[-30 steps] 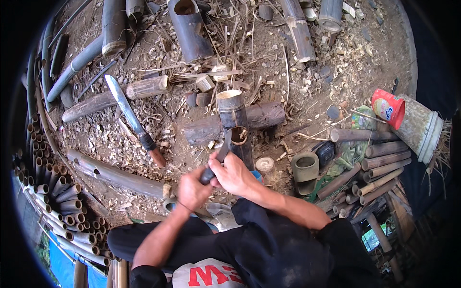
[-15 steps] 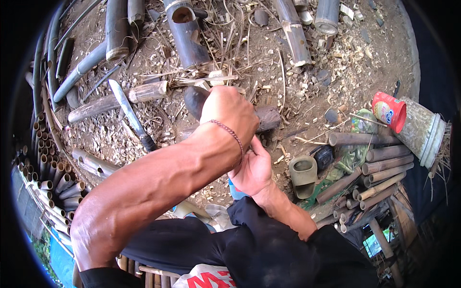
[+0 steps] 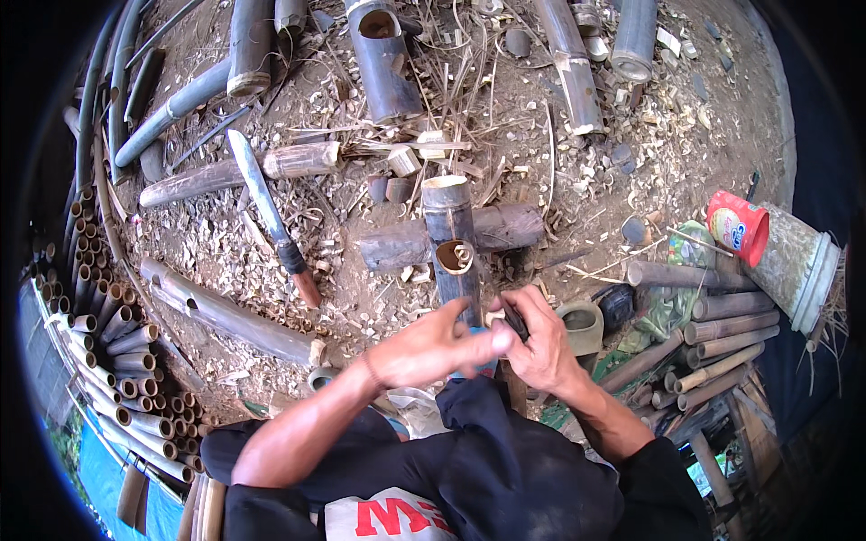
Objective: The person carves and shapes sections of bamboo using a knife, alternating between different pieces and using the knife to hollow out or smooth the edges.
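Observation:
A dark bamboo tube [image 3: 448, 216] with a pale cut rim points away from me, resting across a short log [image 3: 392, 245]. A hole [image 3: 454, 258] opens in its upper side, with pale shavings at the edge. Over the tube's near part is my left hand [image 3: 424, 350], fingers stretched out and a little blurred; whether it touches the tube I cannot tell. My right hand [image 3: 539, 343] is beside it, closed around a small dark object [image 3: 514, 319] whose kind is mostly hidden by the fingers.
A machete [image 3: 263, 203] with a wooden handle lies left of the log. Cut bamboo lengths [image 3: 234, 311] lie around, with stacks [image 3: 135, 361] at the left and more [image 3: 731, 329] at the right. A red packet [image 3: 737, 227] touches a dirty bucket [image 3: 794, 266]. Chips cover the ground.
My left hand has come back from the tube's far part toward me, its fist opened. My right hand, earlier palm up under the left wrist, is now closed. The tube has swung to point straight away.

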### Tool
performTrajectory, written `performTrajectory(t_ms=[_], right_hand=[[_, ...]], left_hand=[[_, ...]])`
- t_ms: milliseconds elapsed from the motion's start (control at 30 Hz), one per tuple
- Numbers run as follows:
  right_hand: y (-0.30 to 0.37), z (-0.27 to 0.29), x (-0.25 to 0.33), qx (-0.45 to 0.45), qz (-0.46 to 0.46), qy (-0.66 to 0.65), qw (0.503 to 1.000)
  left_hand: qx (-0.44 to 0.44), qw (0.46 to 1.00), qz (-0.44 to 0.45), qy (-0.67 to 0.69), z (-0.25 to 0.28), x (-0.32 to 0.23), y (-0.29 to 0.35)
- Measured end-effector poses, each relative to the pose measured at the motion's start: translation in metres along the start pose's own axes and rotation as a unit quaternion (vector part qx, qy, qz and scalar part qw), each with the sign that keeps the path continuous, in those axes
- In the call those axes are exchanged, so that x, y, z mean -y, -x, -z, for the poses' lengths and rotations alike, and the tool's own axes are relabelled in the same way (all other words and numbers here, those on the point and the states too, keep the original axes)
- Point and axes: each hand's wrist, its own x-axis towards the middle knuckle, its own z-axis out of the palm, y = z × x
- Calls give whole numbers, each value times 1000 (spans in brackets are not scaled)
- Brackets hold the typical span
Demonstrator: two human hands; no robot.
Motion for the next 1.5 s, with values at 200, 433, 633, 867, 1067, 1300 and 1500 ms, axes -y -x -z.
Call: performTrajectory(t_ms=[200,433,633,867,1067,1300,1500], right_hand=[[-25,18,3,90,-102,102,985],[-86,54,50,269,21,299,915],[-122,48,83,305,211,325,870],[-177,26,106,440,210,479,730],[-97,63,45,372,178,488,769],[-48,34,15,239,73,305,919],[-9,-31,5,95,-66,87,989]], left_hand=[[-210,973,-24,91,-28,0,-71],[-168,880,-79,437,-27,4,-70],[34,678,-251,690,-26,37,-69],[111,552,-342,752,-21,27,-77],[5,654,-148,742,-74,18,-88],[-153,841,-39,518,-52,28,-64],[-224,950,20,215,-23,54,-65]])
